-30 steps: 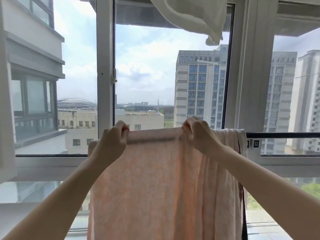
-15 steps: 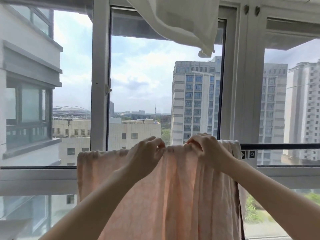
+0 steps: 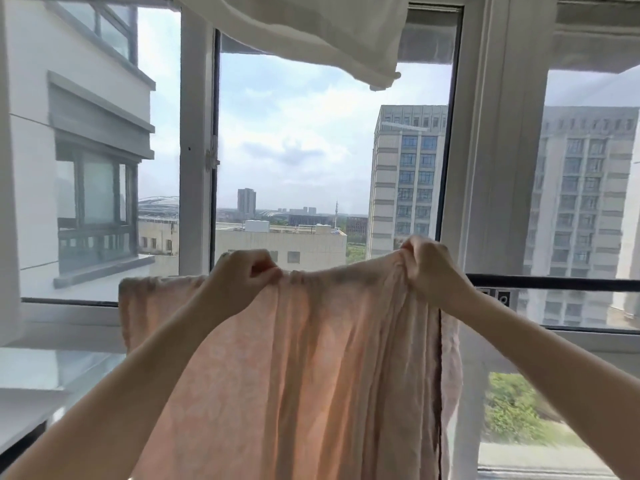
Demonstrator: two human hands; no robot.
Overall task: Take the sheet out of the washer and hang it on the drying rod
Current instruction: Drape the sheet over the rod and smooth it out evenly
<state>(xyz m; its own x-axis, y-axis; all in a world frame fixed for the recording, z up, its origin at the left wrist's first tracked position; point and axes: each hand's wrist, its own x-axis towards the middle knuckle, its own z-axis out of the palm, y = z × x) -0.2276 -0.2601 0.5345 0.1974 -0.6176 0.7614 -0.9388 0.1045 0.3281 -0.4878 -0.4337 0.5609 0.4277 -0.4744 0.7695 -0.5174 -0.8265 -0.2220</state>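
A pale pink sheet (image 3: 311,375) hangs in long folds over the black drying rod (image 3: 554,283), which runs level in front of the window. My left hand (image 3: 239,282) pinches the sheet's top edge near the middle. Further right, my right hand (image 3: 429,268) grips a bunched part of that edge and lifts it slightly above rod height. The rod shows only to the right of the sheet; the rest lies under the cloth. The sheet's left end (image 3: 138,306) drapes flat past my left hand.
A white cloth (image 3: 311,32) hangs from above at the top of the view. White window frames (image 3: 195,150) stand right behind the rod. A white ledge (image 3: 41,382) lies at the lower left. Tall buildings show through the glass.
The sheet's top edge has bunched between my hands. My left hand slid right along it, then both hands spread apart, and my right hand lifted its part of the edge.
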